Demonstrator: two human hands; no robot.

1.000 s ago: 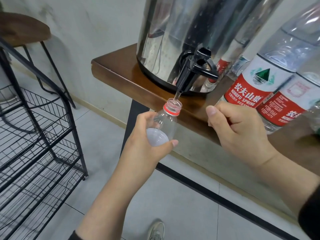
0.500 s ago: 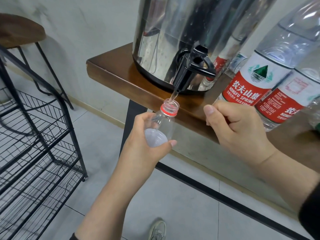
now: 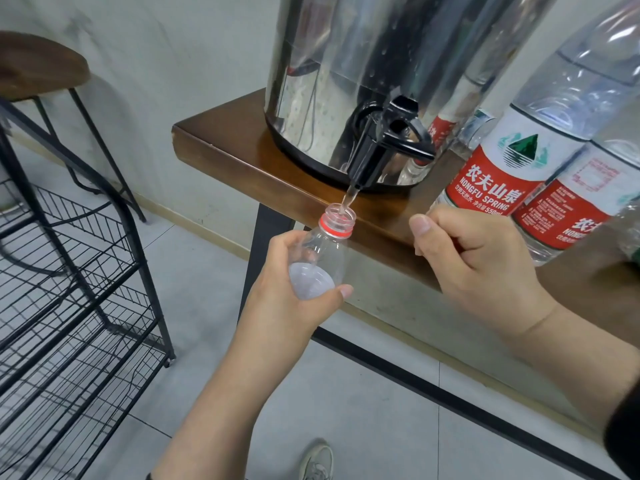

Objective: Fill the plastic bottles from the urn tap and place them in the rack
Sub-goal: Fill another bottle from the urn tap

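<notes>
A small clear plastic bottle (image 3: pixel 325 251) with a red neck ring and no cap is tilted under the black tap (image 3: pixel 377 150) of the steel urn (image 3: pixel 381 64). A thin stream of water runs from the tap into its mouth. My left hand (image 3: pixel 287 299) grips the bottle's body from below. My right hand (image 3: pixel 478 265) is a closed fist just right of the bottle, at the table edge; nothing shows inside it. The black wire rack (image 3: pixel 69 271) stands on the floor to the left, its visible shelves bare.
The urn sits on a brown wooden table (image 3: pixel 225 147). Large red-labelled water bottles (image 3: pixel 498 174) crowd the table at the right. A wooden stool (image 3: pixel 34 67) stands behind the rack. My shoe (image 3: pixel 317 462) is on the tiled floor below.
Water keeps running into the bottle. Both hands stay almost where they were; only the view has shifted slightly.
</notes>
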